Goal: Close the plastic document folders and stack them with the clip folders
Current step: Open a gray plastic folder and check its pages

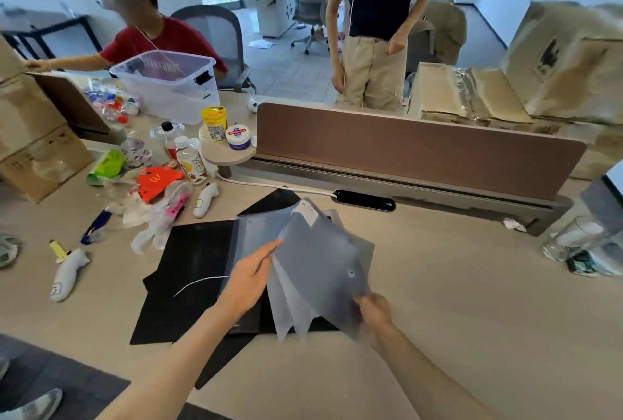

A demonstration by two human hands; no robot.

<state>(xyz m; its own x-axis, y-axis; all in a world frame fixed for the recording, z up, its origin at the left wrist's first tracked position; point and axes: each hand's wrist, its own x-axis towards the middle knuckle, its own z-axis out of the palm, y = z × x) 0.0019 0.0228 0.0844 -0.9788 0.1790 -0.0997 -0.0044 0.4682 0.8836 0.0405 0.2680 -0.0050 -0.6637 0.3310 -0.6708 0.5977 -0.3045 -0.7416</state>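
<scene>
Right hand (372, 313): pinching near corner of fanned translucent plastic document folders (320, 261) | left hand (251, 276): open, flat against their left leaves | location: over black clip folders (188, 271) on desk (455, 301) | handling: judged light, floppy, slippery; grip by the edge near snap button (351, 273).

Both forearms reach forward, left hand (251, 279) flat with fingers extended, right hand (374, 313) curled in a pinch

The plastic folders (313, 261) lie on the clip folders (192, 271) on the table (472, 301); left of the clip folders, bags (161, 214); behind, a divider (418, 146).
</scene>
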